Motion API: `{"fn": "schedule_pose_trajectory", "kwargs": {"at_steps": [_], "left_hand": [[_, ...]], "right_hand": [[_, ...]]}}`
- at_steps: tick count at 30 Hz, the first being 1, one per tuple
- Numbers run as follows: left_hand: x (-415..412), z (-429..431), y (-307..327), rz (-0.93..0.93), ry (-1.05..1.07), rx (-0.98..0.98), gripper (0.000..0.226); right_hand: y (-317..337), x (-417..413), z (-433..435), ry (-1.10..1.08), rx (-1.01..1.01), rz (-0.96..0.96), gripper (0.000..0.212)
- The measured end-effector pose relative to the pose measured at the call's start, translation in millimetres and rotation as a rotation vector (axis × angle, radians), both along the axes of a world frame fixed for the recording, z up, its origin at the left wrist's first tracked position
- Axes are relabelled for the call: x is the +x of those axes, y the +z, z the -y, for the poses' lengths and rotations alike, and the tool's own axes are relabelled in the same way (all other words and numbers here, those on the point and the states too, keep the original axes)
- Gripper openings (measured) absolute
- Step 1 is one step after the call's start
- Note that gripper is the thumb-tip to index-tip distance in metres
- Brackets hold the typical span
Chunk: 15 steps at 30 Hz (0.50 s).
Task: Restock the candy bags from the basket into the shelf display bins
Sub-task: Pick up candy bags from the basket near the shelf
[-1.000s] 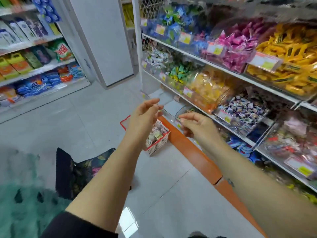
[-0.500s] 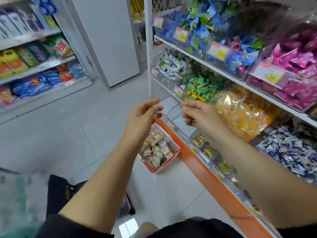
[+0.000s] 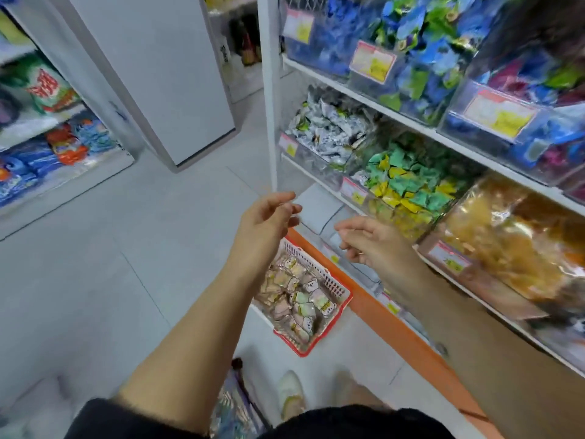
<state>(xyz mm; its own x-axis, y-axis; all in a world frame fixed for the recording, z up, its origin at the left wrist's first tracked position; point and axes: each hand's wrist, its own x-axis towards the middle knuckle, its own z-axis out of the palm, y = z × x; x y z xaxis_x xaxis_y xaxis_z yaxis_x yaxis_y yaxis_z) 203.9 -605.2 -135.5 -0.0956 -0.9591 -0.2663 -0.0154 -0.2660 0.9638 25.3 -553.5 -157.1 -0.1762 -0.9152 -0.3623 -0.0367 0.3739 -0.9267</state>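
Note:
A red-rimmed white basket [image 3: 340, 300] stands on the floor against the shelf's orange base, filled with several pastel candy bags [image 3: 297, 296]. My left hand [image 3: 267, 218] hovers above the basket's far end, fingers loosely curled, holding nothing. My right hand [image 3: 375, 240] reaches toward the clear empty-looking bins [image 3: 329, 213] on the lowest shelf, fingers relaxed and empty. The shelf display bins [image 3: 408, 185] above hold green-yellow, white and blue candies.
An orange plinth [image 3: 395, 318] runs along the shelf foot. A white pillar [image 3: 158, 74] stands behind, and another stocked shelf [image 3: 47, 144] lines the left wall. A dark patterned bag [image 3: 235, 403] and my shoes [image 3: 291, 394] are on the tile floor below.
The view has swung left and down, bringing the basket nearer. Both hands stay raised and empty; the right hand has lowered slightly toward the bottom bins.

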Motion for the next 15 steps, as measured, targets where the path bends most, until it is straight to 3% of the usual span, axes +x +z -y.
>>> {"fn": "schedule_pose_trajectory", "kwargs": {"at_steps": [15], "left_hand": [[-9.0,156.2,-31.0,0.074,-0.155,0.051,0.021]], "right_hand": [[-21.2,-2.4,151.7,-0.024,0.037,-0.032,0.011]]}}
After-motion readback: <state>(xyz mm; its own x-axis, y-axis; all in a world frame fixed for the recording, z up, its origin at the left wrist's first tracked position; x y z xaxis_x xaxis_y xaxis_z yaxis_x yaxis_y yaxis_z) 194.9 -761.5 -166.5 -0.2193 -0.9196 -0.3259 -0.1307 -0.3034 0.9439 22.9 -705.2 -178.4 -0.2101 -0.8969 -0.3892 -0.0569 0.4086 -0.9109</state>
